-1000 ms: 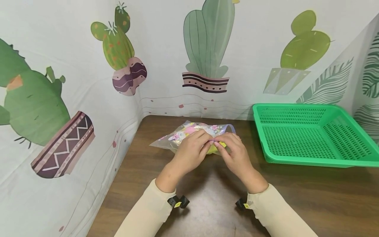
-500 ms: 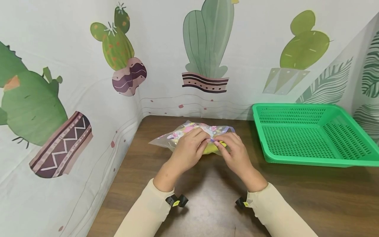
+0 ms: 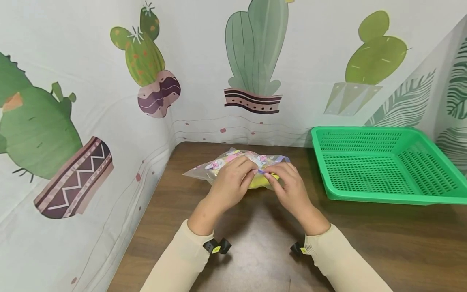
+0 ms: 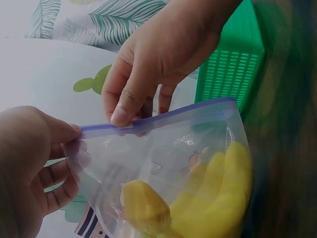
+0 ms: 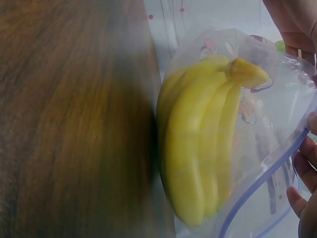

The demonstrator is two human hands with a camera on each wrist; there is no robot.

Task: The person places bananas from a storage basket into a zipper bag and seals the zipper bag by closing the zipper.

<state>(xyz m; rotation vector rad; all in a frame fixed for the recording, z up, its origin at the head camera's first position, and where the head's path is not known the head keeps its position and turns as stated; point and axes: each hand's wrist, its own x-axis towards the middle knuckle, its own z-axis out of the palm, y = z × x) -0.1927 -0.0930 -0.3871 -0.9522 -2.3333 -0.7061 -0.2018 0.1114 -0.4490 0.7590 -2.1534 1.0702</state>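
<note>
A clear zip bag [image 3: 262, 178] with printed cartoon figures and a purple zip strip lies at the back of the table. Through its plastic shows a bunch of yellow bananas [image 5: 198, 144]. My left hand [image 3: 233, 176] pinches one end of the purple strip between thumb and fingers, as the left wrist view shows. Close beside it, my right hand [image 3: 288, 184] pinches the same strip at a small pale slider [image 4: 127, 125]. In the right wrist view part of the strip farther along gapes into a loop, and both hands are partly cut off.
A green plastic basket [image 3: 379, 198] with perforated sides stands right of the bag on the brown wooden table [image 3: 255, 251]. Behind hangs a white cloth [image 3: 204, 73] printed with cacti. Another cloth side runs along the table's left edge.
My left hand has shifted slightly left, away from my right hand. A little more of the purple strip shows between them. The basket stays put.
</note>
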